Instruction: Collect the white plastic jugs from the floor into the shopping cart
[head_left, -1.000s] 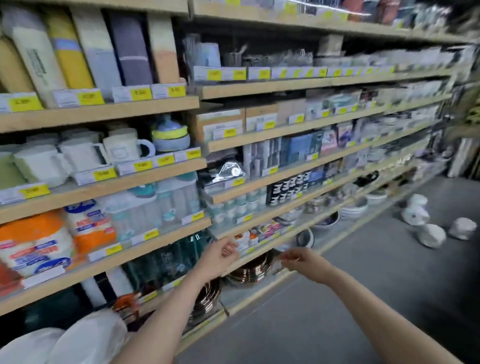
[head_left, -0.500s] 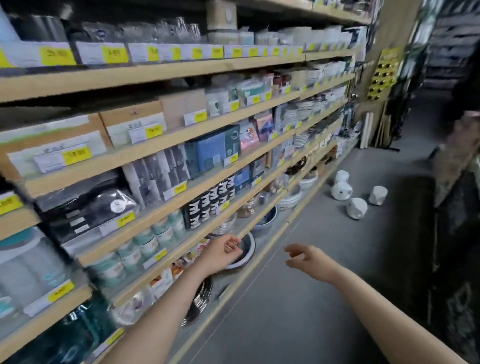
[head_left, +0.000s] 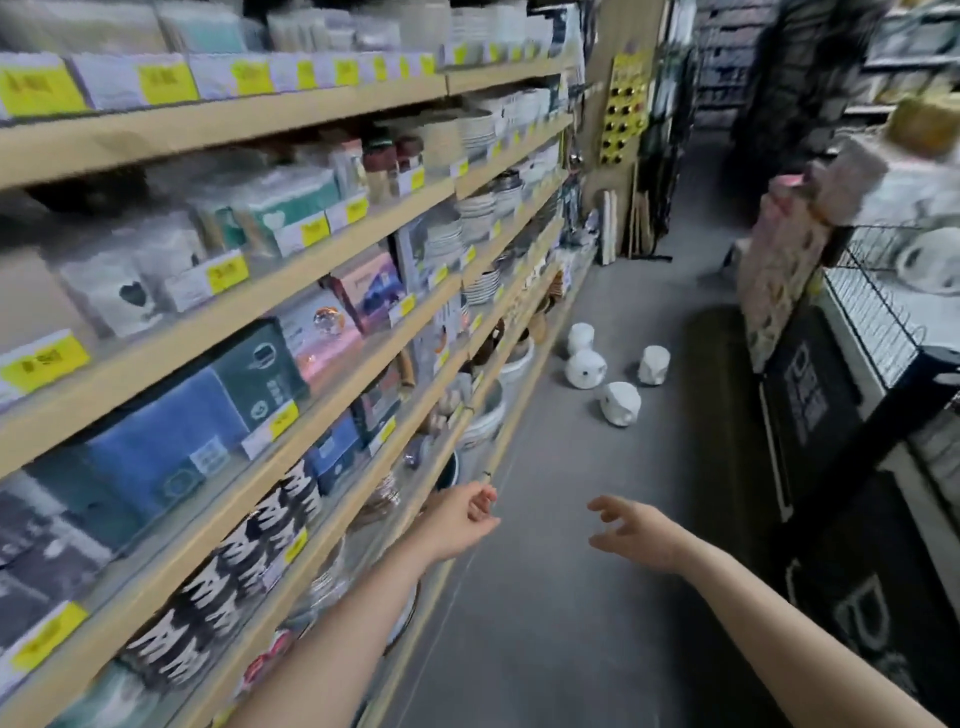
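Four white jugs (head_left: 586, 368) on floor, left grip (head_left: 460, 522) and right grip (head_left: 636, 530) loosely curled (both empty)

Two bare forearms and hands seen from the wearer's own viewpoint.
The left hand (head_left: 460, 522) and right hand (head_left: 636, 530) wear no gloves; no sleeves, watch or bracelet show on either forearm up to the frame's edge.
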